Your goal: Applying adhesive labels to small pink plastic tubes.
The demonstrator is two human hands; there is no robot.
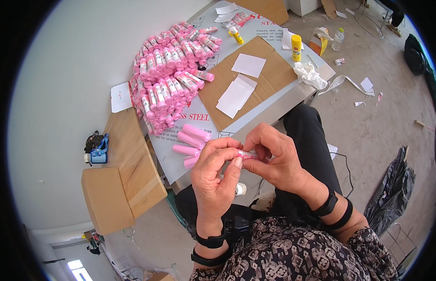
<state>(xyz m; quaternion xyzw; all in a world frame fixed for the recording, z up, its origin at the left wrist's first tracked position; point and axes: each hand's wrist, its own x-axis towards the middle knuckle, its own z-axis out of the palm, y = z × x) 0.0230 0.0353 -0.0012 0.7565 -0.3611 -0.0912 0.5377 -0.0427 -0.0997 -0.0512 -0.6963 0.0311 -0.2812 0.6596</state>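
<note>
Between my two hands, above my lap, is a small pink tube (247,154) with a printed label strip on it. The fingers and thumb of my left hand (214,171) pinch its left end. My right hand (275,157) closes round the other end, and its curled fingers cover part of the tube. Just left of my left hand, several plain pink tubes (193,136) lie at the table's near edge. Farther back, a big heap of labelled pink tubes (168,61) is stacked on the table's left side.
A cardboard sheet (274,56) on the table (164,152) bears white paper pieces (236,96). Two yellow glue sticks (296,49) and crumpled white tissue (309,76) sit beyond it. A wooden board (126,150) and cardboard box (105,199) are at left; black plastic (389,201) lies on the floor.
</note>
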